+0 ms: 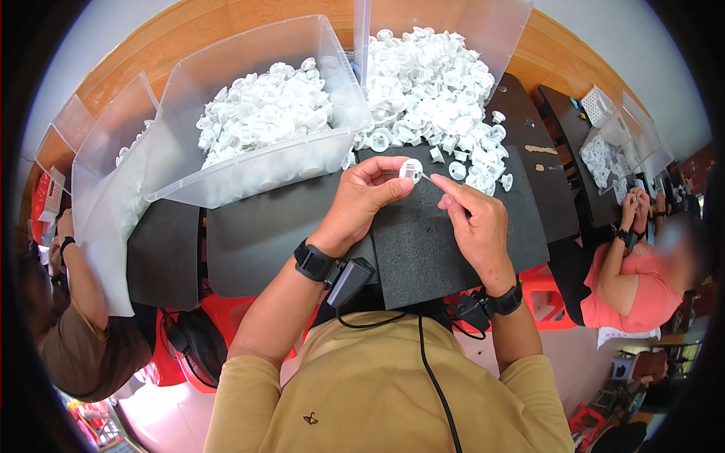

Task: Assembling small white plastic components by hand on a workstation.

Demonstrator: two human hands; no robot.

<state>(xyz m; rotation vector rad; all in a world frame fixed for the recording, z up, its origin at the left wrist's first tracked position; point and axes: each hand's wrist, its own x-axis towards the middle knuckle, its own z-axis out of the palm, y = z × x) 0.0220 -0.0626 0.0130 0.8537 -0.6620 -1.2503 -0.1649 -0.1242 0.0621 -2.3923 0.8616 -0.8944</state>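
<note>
Between the thumb and fingers of my left hand (361, 199) is a round white plastic part (411, 169), its disc face with a small slotted centre turned up. My right hand (479, 225) is closed just to the right of it. A thin, pale, pointed piece (426, 177) sticks out from its fingertips toward the part's edge; its kind is too small to make out. Both hands are above a dark foam mat (438, 253). Right behind them lies a large heap of similar white plastic parts (430, 83), some loose at the mat's far edge.
A clear plastic bin (249, 180) of white parts stands at left, another bin (113, 189) beyond it. A clear tub (483, 23) lies tipped behind the heap. A person in a pink top (638, 291) works at right; another person's arm (87, 283) shows at left.
</note>
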